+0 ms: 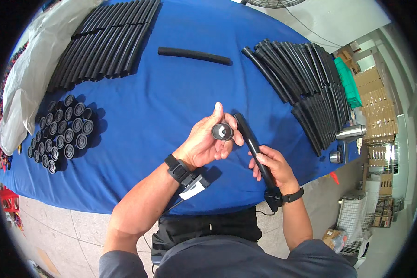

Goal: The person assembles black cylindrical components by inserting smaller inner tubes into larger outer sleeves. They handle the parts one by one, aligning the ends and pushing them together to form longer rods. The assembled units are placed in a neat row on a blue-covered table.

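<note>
At frame centre the left hand [207, 139] pinches a short black ring fitting [222, 131], its hollow end facing up. The right hand [269, 166] is wrapped around a long matte black tube [250, 141], slanting up beside the fitting. Below lies a blue-covered worktop [162, 92]; more tubes [310, 88] stack at right, caps [62, 132] cluster at left, over pale floor tiles.

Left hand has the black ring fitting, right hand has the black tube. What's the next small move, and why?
Probably bring the ring fitting in the left hand down onto the upper end of the black tube held by the right hand. The fitting's open bore sits just left of the tube's tip, close to it but not yet on it, so a short closing move looks due.
</note>
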The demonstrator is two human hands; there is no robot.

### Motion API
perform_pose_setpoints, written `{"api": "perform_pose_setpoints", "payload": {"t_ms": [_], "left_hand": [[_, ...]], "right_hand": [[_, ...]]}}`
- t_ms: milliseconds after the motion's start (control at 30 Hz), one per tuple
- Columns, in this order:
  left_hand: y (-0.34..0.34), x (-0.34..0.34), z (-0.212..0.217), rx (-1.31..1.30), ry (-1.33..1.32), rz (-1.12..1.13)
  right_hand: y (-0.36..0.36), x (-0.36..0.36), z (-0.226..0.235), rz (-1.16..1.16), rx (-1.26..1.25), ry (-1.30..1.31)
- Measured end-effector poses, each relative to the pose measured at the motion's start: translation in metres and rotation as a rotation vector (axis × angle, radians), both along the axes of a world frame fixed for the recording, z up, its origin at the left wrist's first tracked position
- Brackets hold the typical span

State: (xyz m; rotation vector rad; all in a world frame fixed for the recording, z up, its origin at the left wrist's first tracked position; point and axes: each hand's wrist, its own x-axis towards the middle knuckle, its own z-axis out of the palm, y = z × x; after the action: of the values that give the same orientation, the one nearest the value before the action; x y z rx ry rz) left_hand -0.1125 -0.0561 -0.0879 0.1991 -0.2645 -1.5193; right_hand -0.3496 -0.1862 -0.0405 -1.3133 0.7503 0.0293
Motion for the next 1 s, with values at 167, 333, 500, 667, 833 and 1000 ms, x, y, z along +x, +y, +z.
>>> {"api": "perform_pose_setpoints", "payload": {"t_ms": [167, 333, 500, 667, 833, 1000], "left_hand": [[0.001, 0.000, 0.003, 0.010, -0.016, 0.009], [0.004, 0.017, 0.016, 0.139, -0.316, 0.380], [0.002, 0.043, -0.002, 0.198, -0.107, 0.601], [0.005, 0.040, -0.002, 0.234, -0.080, 0.557], [-0.002, 0.035, 0.002, 0.283, -0.117, 0.555], [0.001, 0.036, 0.003, 0.216, -0.207, 0.557]], "right_hand": [[0.002, -0.001, -0.001, -0.015, -0.038, -0.013], [0.027, 0.000, 0.013, -0.132, 0.117, -0.102], [0.064, 0.019, 0.017, -0.060, 0.338, -0.255], [0.082, 0.045, 0.012, 0.012, 0.351, -0.220], [0.085, 0.053, 0.009, 0.032, 0.374, -0.217], [0.088, 0.054, 0.006, 0.023, 0.386, -0.204]]}}
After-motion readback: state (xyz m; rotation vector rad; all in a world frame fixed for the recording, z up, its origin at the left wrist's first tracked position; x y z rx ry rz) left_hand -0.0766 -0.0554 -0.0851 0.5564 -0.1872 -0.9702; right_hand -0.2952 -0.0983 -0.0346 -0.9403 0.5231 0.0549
